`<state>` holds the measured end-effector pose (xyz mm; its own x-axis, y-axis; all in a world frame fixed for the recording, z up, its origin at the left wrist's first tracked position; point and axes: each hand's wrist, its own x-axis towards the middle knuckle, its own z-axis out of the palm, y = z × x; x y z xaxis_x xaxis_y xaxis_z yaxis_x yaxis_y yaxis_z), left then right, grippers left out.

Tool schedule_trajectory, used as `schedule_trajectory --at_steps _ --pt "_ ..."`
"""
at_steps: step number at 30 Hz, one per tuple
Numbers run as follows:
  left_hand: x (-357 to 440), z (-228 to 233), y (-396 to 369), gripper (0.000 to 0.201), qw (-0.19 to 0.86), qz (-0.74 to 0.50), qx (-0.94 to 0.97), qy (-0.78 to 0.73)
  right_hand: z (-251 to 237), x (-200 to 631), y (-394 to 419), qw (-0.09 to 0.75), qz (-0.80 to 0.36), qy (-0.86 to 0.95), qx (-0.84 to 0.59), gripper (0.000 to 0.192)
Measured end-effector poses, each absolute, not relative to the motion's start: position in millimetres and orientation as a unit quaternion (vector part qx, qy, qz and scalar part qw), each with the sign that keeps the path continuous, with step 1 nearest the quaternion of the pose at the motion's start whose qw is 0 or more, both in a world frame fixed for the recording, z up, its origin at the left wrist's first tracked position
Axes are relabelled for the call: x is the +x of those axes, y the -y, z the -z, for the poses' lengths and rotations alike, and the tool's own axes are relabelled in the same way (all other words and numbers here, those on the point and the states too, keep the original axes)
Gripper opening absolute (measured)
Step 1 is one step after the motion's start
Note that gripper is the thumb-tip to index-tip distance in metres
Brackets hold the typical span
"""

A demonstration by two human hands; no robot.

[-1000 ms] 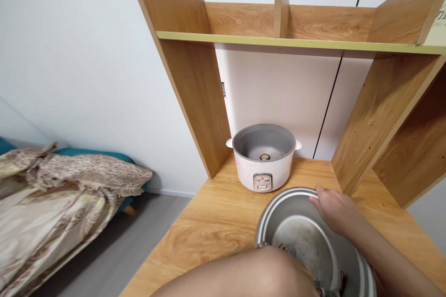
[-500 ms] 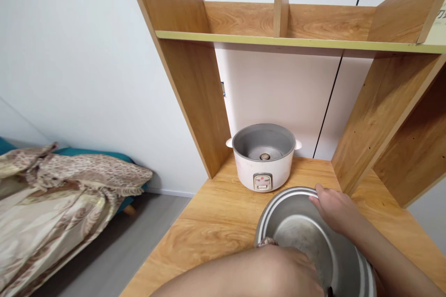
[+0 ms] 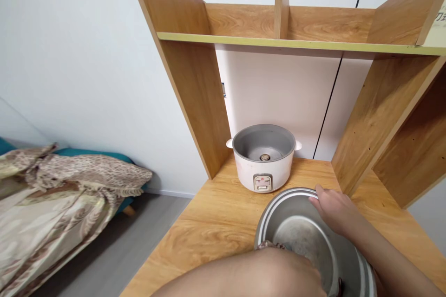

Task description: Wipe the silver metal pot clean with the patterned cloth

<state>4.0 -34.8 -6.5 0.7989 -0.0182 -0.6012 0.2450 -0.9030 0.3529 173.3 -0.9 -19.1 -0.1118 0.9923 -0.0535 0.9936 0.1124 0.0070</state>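
A grey metal inner pot (image 3: 303, 229) from a rice cooker is tilted toward me over the tabletop's front part. My right hand (image 3: 332, 209) is closed on its upper right rim, with the thumb inside. Reaching in from the lower left, my left hand (image 3: 292, 271) is down in the pot, its back toward me and its fingers hidden. A bit of brown patterned cloth (image 3: 270, 244) pokes out beside that hand, which appears closed on it. Behind the pot stands the white rice cooker body (image 3: 263, 162), uncovered, with its heating base showing inside.
The wooden table (image 3: 195, 232) carries a shelf unit (image 3: 299, 44) with upright side panels around the cooker. To the left, a teal sofa (image 3: 121, 153) lies under a patterned throw (image 3: 87, 176), on a grey floor (image 3: 146, 227). A white wall is behind.
My left hand has shifted slightly within the pot, and more of a dark reddish-brown edge shows at its right. My right hand and the cooker body stay put.
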Motion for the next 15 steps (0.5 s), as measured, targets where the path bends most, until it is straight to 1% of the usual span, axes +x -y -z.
schedule_trajectory --at_steps 1,4,8,12,15 --pt "5 -2 37 0.022 0.199 0.332 0.921 -0.046 19 173 1 0.022 0.015 -0.745 0.666 0.034" --pt "6 -22 40 0.017 0.157 0.344 0.925 -0.038 19 173 1 0.020 0.014 -0.749 0.662 0.033" --pt "6 -30 43 0.011 0.125 0.309 0.942 -0.042 19 174 1 0.014 0.012 -0.752 0.658 0.034" --pt "8 -22 41 0.010 0.155 0.355 0.920 -0.056 19 174 1 0.017 0.010 -0.753 0.658 0.034" --pt "9 -10 38 0.013 0.193 0.357 0.910 -0.078 19 174 1 0.022 0.006 -0.753 0.657 0.034"
